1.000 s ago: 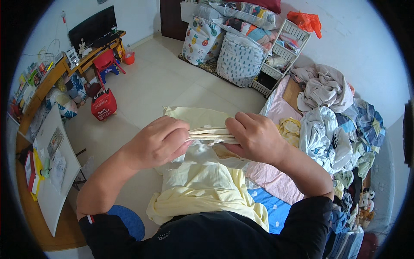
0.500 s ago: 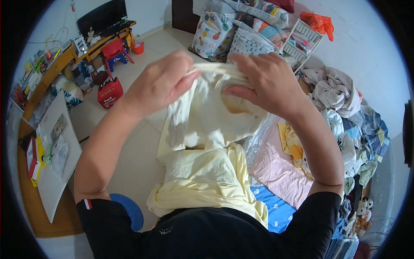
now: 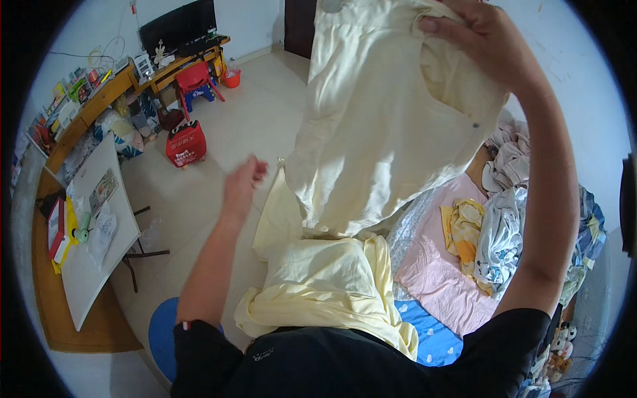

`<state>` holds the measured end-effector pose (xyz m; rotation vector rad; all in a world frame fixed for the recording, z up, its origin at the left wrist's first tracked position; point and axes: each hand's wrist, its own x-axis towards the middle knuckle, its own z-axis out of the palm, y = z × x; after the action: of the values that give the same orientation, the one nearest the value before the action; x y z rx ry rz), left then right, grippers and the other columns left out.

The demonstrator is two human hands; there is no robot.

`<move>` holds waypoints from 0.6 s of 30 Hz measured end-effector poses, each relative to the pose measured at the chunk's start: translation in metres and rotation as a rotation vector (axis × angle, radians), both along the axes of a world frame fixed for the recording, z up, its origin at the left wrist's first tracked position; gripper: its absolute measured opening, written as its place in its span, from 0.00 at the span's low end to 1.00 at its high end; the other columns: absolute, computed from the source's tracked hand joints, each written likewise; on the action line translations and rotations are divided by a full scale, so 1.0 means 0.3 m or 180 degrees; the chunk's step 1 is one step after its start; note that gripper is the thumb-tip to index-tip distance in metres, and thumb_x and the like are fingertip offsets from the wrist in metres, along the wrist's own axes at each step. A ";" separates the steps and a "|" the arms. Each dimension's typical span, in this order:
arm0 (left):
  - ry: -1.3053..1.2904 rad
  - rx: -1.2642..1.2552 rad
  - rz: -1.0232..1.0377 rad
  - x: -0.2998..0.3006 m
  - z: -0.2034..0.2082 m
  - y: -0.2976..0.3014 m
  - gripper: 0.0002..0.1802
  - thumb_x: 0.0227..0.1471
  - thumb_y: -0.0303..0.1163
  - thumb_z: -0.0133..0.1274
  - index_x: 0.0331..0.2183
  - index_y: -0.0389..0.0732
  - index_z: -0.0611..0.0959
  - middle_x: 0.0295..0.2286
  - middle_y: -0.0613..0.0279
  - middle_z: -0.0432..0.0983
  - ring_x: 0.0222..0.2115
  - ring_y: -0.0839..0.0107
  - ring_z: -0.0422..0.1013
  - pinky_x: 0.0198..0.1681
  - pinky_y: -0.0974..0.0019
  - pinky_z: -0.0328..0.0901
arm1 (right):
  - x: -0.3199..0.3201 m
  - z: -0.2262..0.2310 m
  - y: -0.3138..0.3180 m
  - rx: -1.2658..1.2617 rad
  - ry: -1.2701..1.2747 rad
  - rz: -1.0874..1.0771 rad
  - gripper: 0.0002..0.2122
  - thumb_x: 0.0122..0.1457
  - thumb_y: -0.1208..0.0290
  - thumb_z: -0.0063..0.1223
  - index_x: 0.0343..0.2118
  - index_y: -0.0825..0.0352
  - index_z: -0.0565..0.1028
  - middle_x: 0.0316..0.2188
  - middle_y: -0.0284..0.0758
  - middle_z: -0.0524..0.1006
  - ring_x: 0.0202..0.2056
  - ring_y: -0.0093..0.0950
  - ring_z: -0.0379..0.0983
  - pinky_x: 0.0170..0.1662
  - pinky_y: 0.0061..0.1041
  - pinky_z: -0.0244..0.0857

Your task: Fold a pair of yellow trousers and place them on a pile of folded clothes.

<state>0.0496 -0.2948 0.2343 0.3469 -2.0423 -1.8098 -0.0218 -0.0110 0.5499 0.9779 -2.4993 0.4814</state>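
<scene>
Pale cream trousers (image 3: 371, 126) hang in front of me, a pocket opening and a small rivet showing on their right side. My right hand (image 3: 488, 40) is closed on the waistband at the upper right; some of its fingers are behind the cloth or past the picture's edge. Away from the trousers, to their left, my left hand (image 3: 244, 186) is in the air over the floor. Its fingers look curled but are smeared by motion. Pale yellow fabric (image 3: 312, 265) lies bunched across my lap, just below the trousers' lower part.
A pink cloth (image 3: 444, 265) and a blue heart-patterned cloth (image 3: 424, 331) lie to the right, with yellow clothing (image 3: 464, 225) and piled garments (image 3: 501, 232) beyond. A tilted white board table (image 3: 99, 232) stands left. Farther off are a red box (image 3: 186, 144) and a red chair (image 3: 193, 76).
My left hand has let go of the waistband and dropped down to the left. My right hand has raised the trousers up and to the right, so more of them shows.
</scene>
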 end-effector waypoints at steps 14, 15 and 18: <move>0.0724 0.1551 -0.0472 -0.174 0.226 0.165 0.23 0.57 0.44 0.51 0.40 0.29 0.75 0.37 0.57 0.77 0.36 0.72 0.73 0.40 0.69 0.68 | 0.041 0.165 0.183 0.0034 0.0607 -0.0385 0.13 0.56 0.63 0.59 0.34 0.71 0.79 0.24 0.31 0.79 0.24 0.16 0.71 0.30 0.21 0.69; 0.0735 0.0933 -0.0038 -0.182 0.282 0.130 0.24 0.57 0.46 0.51 0.38 0.30 0.76 0.33 0.59 0.77 0.33 0.73 0.73 0.38 0.70 0.67 | 0.039 0.171 0.215 0.0042 0.0609 -0.0416 0.13 0.56 0.63 0.59 0.34 0.71 0.79 0.24 0.31 0.79 0.24 0.16 0.71 0.30 0.21 0.69; 0.1747 0.1138 0.0271 -0.238 0.354 0.032 0.23 0.56 0.47 0.53 0.35 0.33 0.78 0.29 0.62 0.77 0.28 0.78 0.71 0.33 0.75 0.65 | -0.004 0.117 0.224 -0.0293 0.0350 0.0034 0.13 0.57 0.62 0.58 0.32 0.70 0.79 0.23 0.28 0.77 0.22 0.16 0.69 0.28 0.20 0.68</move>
<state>-0.0219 -0.2850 0.3405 0.0196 -1.3199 -1.9452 -0.0229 0.0562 0.5848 0.9565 -2.3539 0.5265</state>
